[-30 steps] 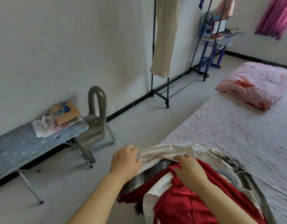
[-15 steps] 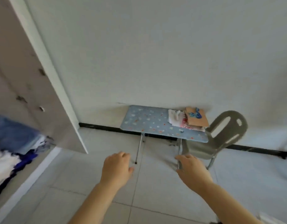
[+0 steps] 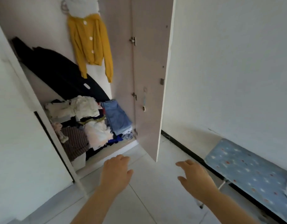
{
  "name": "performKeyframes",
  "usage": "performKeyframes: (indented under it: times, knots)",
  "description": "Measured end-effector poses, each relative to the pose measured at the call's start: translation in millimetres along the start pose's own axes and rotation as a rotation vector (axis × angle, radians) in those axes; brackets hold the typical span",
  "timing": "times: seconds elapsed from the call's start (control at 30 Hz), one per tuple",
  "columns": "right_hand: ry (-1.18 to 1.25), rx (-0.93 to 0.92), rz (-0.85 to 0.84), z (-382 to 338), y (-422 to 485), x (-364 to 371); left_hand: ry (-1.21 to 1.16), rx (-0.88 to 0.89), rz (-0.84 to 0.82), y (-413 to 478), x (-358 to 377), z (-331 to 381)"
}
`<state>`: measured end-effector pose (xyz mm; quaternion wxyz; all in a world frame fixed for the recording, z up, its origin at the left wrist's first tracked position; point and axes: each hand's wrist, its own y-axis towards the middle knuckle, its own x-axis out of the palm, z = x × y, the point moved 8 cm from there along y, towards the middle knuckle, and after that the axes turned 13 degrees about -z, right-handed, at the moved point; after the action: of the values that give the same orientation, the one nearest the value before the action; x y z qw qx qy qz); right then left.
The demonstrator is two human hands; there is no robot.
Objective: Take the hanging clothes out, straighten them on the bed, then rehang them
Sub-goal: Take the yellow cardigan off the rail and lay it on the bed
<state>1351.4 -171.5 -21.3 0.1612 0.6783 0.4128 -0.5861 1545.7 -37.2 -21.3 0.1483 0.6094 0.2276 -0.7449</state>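
Observation:
I face an open wardrobe (image 3: 120,46). A yellow cardigan (image 3: 91,41) with white buttons hangs inside near the top, under a pale garment (image 3: 83,5). A long black garment (image 3: 58,70) slants across the back. Below them lies a heap of folded and crumpled clothes (image 3: 89,122), with blue jeans (image 3: 117,117) on its right. My left hand (image 3: 117,173) and my right hand (image 3: 194,178) are held out low over the floor in front of the wardrobe, fingers relaxed, holding nothing. The bed is out of view.
The wardrobe's open door (image 3: 152,78) stands between the clothes and the wall. A low blue spotted table (image 3: 246,172) runs along the wall at the right. A white panel (image 3: 18,126) fills the left. White floor tiles (image 3: 139,199) lie underfoot.
My hands let go of the pile of clothes on the bed. My view swung left past the blue table to the open wardrobe. Both hands are now empty.

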Motion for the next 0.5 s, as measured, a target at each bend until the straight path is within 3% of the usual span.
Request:
performKeyframes:
  times: [0.2,0.5]
  knots:
    - [-0.085,-0.201,0.01,-29.0,109.9,-35.9,0.008,-0.2,0.043,56.3,-27.5,-40.8]
    - [-0.134,-0.415,0.029,-66.4,250.7,-107.9,-0.01,-0.322,0.131,152.9,-90.1,-62.7]
